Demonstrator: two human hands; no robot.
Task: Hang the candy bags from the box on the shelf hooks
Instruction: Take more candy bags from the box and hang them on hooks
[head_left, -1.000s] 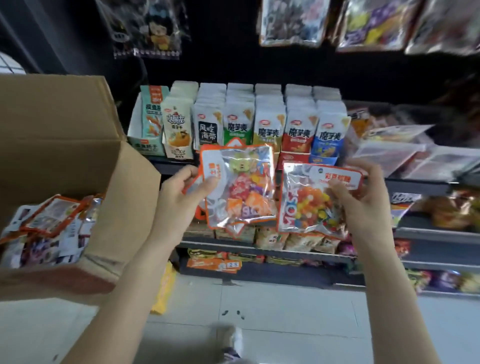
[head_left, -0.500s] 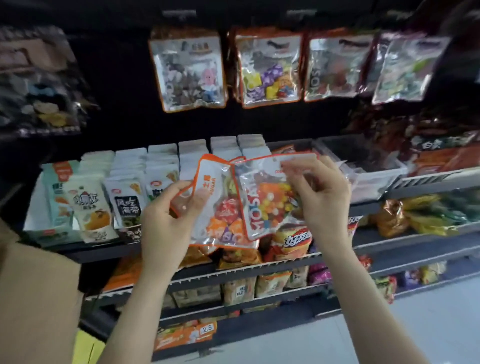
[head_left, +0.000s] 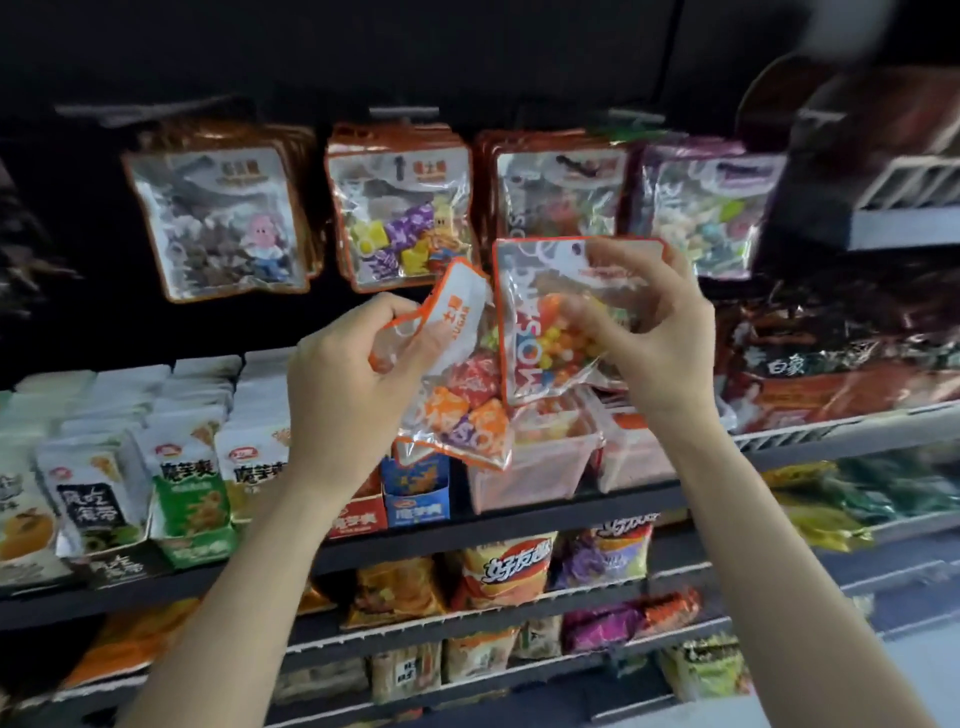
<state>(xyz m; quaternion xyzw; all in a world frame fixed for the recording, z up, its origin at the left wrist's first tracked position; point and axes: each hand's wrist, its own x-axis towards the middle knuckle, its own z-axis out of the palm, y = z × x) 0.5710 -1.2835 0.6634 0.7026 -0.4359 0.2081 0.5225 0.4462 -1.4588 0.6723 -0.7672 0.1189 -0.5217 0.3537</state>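
Observation:
My left hand (head_left: 353, 374) grips an orange-edged candy bag (head_left: 462, 400) by its crumpled top corner; wrapped orange and red sweets show through it. My right hand (head_left: 644, 332) pinches a second clear bag of small round sweets (head_left: 540, 332) by its upper right part, held upright in front of the hook row. Both bags are level with the lower edges of the hanging stacks. Behind them hang several bag stacks on hooks: a pink-figure bag stack (head_left: 223, 208), a purple-and-yellow candy stack (head_left: 400, 208), a third stack (head_left: 561, 192) and a purple-edged stack (head_left: 706, 208). The box is out of view.
Below the hooks a shelf (head_left: 519, 514) carries rows of white snack cartons (head_left: 182, 467) and clear bins (head_left: 540, 462). Red noodle packs (head_left: 831, 364) lie at the right. Lower shelves hold chip bags (head_left: 509, 571). A white rack (head_left: 909, 197) juts out at upper right.
My view has swung up and right from the box to the hook row. Both hands rose with their bags, and the right bag now sits higher, next to the third stack.

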